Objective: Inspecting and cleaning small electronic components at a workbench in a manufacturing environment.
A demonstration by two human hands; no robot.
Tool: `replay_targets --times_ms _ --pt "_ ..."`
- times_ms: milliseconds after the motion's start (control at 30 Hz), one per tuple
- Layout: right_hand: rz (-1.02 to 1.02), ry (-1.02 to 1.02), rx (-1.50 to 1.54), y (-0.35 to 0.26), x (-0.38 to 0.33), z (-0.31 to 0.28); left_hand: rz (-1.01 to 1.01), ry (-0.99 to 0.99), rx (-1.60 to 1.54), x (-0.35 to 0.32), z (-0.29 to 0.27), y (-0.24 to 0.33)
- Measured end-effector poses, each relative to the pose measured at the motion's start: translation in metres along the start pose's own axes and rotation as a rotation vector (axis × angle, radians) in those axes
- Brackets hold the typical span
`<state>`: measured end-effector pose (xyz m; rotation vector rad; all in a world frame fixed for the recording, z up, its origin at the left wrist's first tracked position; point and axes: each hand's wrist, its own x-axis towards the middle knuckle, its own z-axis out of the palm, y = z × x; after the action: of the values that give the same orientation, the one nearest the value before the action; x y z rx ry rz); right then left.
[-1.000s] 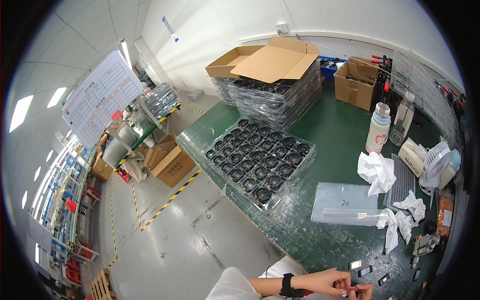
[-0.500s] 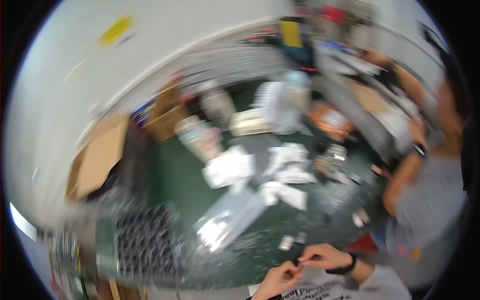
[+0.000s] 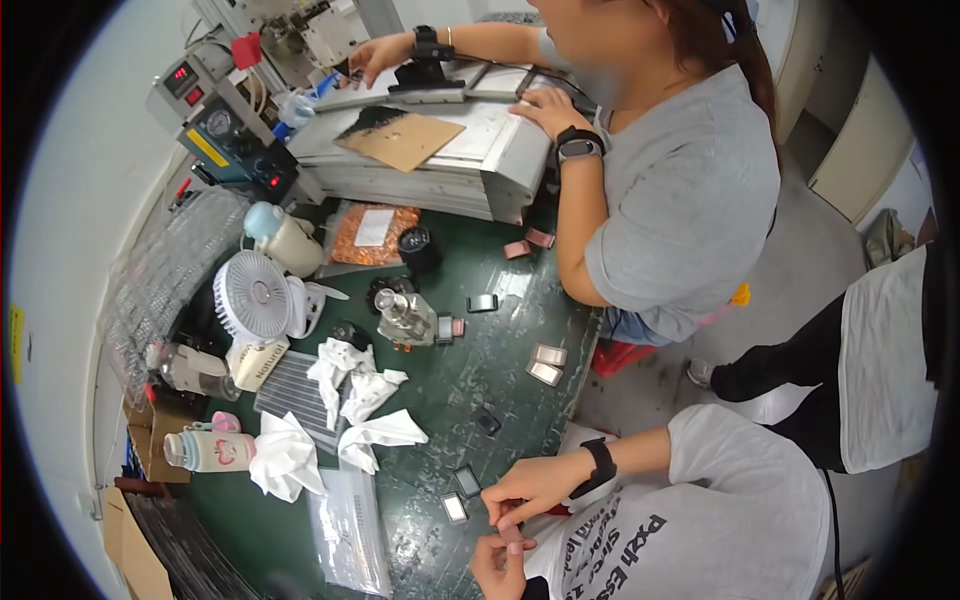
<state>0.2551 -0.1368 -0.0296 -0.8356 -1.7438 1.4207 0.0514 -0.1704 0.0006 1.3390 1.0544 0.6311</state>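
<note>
Down at about six o'clock, both of the person's hands meet over the near edge of the green counter [image 3: 500,330]. The right hand [image 3: 527,487], a black wristband [image 3: 600,467] on its wrist, has its fingers pinched together on the top of a small pinkish-brown piece [image 3: 509,529], while the left hand [image 3: 500,566] below closes its fingers on the same piece from underneath (the part between them is mostly hidden). Just at ten o'clock from the right hand two small square parts [image 3: 461,495] lie on the counter, with a clear plastic bag [image 3: 350,530] at nine o'clock. Crumpled white cloths [image 3: 372,412] sit further up, near a white desk fan [image 3: 255,297]. At twelve o'clock a co-worker in a grey shirt [image 3: 690,200] leans over a pale machine [image 3: 450,150].
</note>
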Motion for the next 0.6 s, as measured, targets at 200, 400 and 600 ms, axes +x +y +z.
replay_targets --times_ms 200,400,600 --pt "-0.011 -0.055 -0.037 -0.002 0.004 -0.003 0.02 -0.019 -0.025 0.0 -0.002 -0.002" --pt "-0.011 -0.08 -0.104 0.0 0.006 -0.004 -0.002 -0.023 -0.168 -0.001 -0.007 -0.026" --pt "-0.09 -0.051 -0.13 0.005 0.005 -0.003 -0.018 -0.042 -0.177 -0.001 -0.007 -0.022"
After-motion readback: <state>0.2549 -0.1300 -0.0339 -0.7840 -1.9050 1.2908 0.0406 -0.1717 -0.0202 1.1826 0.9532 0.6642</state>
